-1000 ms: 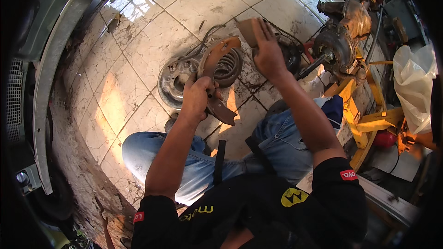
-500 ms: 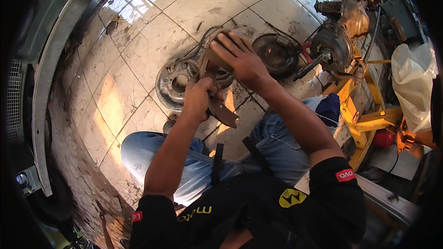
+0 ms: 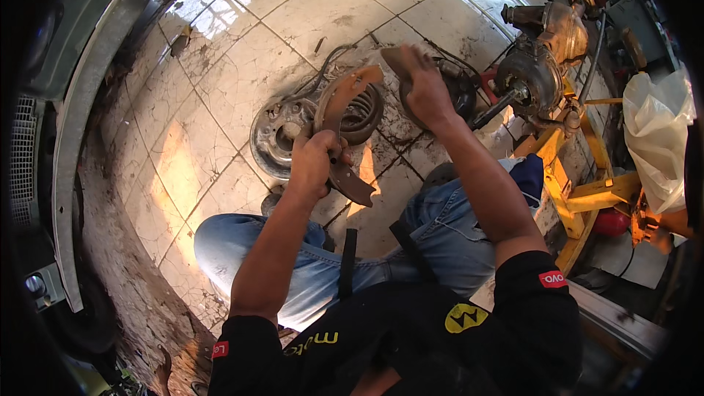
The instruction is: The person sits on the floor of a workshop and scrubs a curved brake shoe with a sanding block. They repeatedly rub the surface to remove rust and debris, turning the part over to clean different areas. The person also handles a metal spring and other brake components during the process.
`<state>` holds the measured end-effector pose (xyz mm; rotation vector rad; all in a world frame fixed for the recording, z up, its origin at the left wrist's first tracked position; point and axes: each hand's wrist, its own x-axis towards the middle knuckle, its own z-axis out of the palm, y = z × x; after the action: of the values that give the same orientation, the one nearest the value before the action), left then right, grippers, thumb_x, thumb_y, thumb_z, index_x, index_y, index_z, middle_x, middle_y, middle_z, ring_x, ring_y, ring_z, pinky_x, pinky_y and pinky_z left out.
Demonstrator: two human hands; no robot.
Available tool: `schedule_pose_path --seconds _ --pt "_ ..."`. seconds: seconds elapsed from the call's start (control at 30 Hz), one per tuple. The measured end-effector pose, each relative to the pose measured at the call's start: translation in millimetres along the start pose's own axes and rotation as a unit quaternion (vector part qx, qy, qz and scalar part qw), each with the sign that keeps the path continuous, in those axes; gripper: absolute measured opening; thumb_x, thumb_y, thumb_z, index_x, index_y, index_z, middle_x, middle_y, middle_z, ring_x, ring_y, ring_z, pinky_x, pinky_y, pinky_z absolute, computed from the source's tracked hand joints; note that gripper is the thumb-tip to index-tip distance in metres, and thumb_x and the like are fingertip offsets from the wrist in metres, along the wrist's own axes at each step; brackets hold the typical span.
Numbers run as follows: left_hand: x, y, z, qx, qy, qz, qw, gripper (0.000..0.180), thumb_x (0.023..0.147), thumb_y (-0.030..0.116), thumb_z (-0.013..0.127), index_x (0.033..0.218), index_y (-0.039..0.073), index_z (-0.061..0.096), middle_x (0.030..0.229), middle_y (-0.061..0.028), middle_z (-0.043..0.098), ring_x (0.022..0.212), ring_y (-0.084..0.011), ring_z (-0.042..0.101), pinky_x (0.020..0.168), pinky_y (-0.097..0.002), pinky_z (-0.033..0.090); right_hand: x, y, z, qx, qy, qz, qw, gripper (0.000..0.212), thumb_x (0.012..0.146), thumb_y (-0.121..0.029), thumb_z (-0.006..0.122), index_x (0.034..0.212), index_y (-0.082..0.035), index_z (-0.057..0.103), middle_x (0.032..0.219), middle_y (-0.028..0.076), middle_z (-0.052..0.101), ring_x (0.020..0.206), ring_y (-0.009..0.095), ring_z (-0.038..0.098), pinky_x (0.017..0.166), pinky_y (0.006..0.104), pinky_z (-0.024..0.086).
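Note:
My left hand (image 3: 314,163) is wrapped round the middle of a curved brake shoe (image 3: 339,108), holding it tilted above the floor. The shoe's upper end points away from me and its notched lower end towards my knees. Off to the right of the shoe, my right hand (image 3: 428,95) is closed on a flat grey-brown piece (image 3: 394,61), whose kind I cannot make out. Below the shoe lie a round metal plate (image 3: 265,139) with a centre hole and a ribbed round metal part (image 3: 372,119). My right hand partly covers a dark round part (image 3: 462,94).
An axle assembly (image 3: 540,66) with a protruding shaft rests by a yellow metal stand (image 3: 603,189) at the right. A whitish plastic bag (image 3: 655,139) hangs beside it. A dark hose (image 3: 323,67) lies on the tiled floor (image 3: 220,95). A vehicle bumper (image 3: 88,95) lines the left side.
My right hand has moved off the brake shoe's curved face to the right, bringing the flat piece into sight. My left hand keeps its hold, with the shoe shifted only slightly.

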<state>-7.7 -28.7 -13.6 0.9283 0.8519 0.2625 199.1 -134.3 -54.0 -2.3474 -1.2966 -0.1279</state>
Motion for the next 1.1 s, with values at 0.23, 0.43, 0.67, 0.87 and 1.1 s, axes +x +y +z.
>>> schedule_pose_path --seconds 0.23,0.43,0.67,0.87,1.1 --pt "-6.4 1.2 10.3 -0.012 0.006 -0.018 1.0 0.021 0.073 0.006 0.051 0.091 -0.005 0.055 0.077 -0.0135 0.054 0.062 -0.0242 0.055 0.056 -0.0373 0.049 -11.3 -31.4 6.9 -0.091 0.041 -0.185 0.978 0.07 0.085 -0.017 0.065 0.148 -0.018 0.036 0.153 0.017 0.032 0.14 0.037 0.031 0.114 0.0503 0.028" --pt "0.2 3.5 0.2 -0.006 0.005 -0.005 1.0 0.02 0.076 0.007 0.05 0.091 -0.005 0.055 0.08 -0.0132 0.054 0.062 -0.0224 0.055 0.058 -0.0383 0.051 -3.5 -29.2 -27.2 0.102 0.07 -0.072 0.99 0.072 0.077 0.007 0.051 0.146 -0.01 0.039 0.151 0.017 0.037 0.14 0.034 0.033 0.116 0.044 0.026" --pt "2.3 -2.7 -8.7 0.007 -0.001 -0.005 1.0 0.024 0.081 0.012 0.053 0.096 -0.007 0.056 0.082 -0.0145 0.058 0.065 -0.0228 0.057 0.062 -0.0396 0.053 1.7 4.6 7.7 0.062 0.021 0.057 0.996 0.072 0.077 0.007 0.046 0.145 -0.016 0.043 0.144 0.02 0.046 0.126 0.038 0.05 0.104 0.0397 0.041" --pt "-2.9 21.6 -10.3 0.01 -0.054 0.046 0.997 0.035 0.082 0.013 0.067 0.11 -0.001 0.051 0.087 -0.0116 0.063 0.076 -0.0227 0.064 0.064 -0.0357 0.053 10.6 -0.4 -49.5 0.586 -0.032 0.275 0.762 0.055 0.076 0.008 0.049 0.131 0.002 0.049 0.104 0.015 0.064 0.098 0.029 0.062 0.082 0.0351 0.049" --pt "-16.2 56.1 -15.9 0.561 0.018 0.31 0.767 0.042 0.069 0.018 0.08 0.102 0.005 0.057 0.092 -0.0169 0.068 0.085 -0.0314 0.068 0.072 -0.0389 0.053 14.5 -13.0 -84.8 0.84 -0.115 0.144 0.51 0.05 0.092 0.001 0.042 0.142 0.004 0.035 0.141 0.021 0.046 0.133 0.033 0.043 0.11 0.0472 0.037"
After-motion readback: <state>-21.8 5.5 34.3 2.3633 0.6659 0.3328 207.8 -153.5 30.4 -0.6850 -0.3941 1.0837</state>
